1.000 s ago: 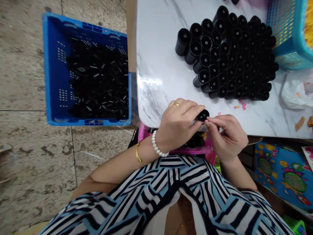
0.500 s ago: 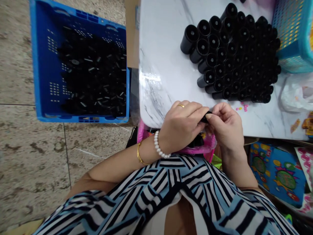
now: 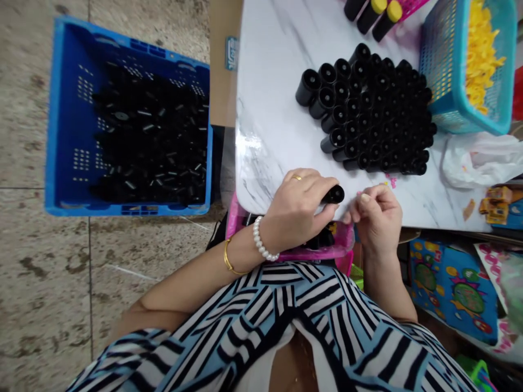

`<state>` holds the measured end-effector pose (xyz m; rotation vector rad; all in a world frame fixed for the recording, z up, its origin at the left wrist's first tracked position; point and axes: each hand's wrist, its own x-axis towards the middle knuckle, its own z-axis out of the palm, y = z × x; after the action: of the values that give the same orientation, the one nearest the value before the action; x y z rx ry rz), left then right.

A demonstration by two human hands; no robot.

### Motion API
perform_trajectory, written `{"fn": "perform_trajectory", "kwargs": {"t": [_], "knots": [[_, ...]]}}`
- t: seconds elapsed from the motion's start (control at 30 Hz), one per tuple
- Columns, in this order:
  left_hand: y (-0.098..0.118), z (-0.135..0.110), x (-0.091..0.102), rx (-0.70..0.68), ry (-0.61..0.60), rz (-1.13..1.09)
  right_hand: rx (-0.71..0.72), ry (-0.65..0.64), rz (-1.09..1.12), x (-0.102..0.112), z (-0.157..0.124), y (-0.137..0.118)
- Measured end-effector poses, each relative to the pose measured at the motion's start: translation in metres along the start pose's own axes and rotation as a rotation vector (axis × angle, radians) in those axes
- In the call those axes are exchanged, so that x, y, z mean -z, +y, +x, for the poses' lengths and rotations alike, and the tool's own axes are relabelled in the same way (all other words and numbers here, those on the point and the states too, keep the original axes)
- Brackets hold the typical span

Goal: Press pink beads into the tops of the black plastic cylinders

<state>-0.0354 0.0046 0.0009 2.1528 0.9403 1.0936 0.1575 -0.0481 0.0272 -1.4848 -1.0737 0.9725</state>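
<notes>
a black tube [image 3: 335, 194] sits in the left hand [image 3: 300, 209], just over the near edge of the table [image 3: 269, 125]. its round end pokes out to the right past the fingers. the left hand is wrapped tight round the tube's body, with a ring [image 3: 297, 177] on one finger and a pearl bracelet [image 3: 263, 246] and a bangle [image 3: 229, 262] at the wrist. the right hand [image 3: 378, 218] is just beside the tube's end, not touching it. its fingers [image 3: 363, 198] are drawn into a narrow pinch, and i cannot tell whether anything tiny sits between them.

a few pink beads [image 3: 391, 181] lie on the table close by the right hand. under both hands, below the table edge, is a pink tray [image 3: 286, 252] with dark pieces in it.

further back on the table, a block of tubes [image 3: 368, 114] stands packed close in rows. right of it are a teal basket [image 3: 439, 71] of yellow bits and a plastic bag [image 3: 478, 160]. on the floor to the left is a blue crate [image 3: 65, 120] heaped with black parts.
</notes>
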Motion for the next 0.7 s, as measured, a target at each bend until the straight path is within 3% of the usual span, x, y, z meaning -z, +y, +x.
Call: {"fn": "perform_trajectory", "kwargs": {"t": [0.1,0.2,0.33,0.43,0.57,0.7], "knots": [[0.005,0.008,-0.001,0.013,-0.047,0.147,0.085,0.253,-0.152,0.021,-0.013,0.003],[0.016,0.027,-0.010,-0.039,-0.153,0.366,0.085,0.342,-0.331,0.040,-0.019,0.010],[0.029,0.052,-0.021,-0.123,-0.293,0.490,0.067,0.293,-0.415,0.047,-0.020,0.022],[0.031,0.055,-0.015,-0.111,-0.309,0.491,0.115,0.287,-0.484,0.045,-0.020,0.026],[0.023,0.033,0.000,-0.040,-0.226,0.275,0.245,0.217,-0.659,0.045,-0.020,0.022],[0.013,0.007,-0.002,0.053,-0.094,-0.046,0.451,0.069,-0.878,0.044,-0.025,0.021]]}}
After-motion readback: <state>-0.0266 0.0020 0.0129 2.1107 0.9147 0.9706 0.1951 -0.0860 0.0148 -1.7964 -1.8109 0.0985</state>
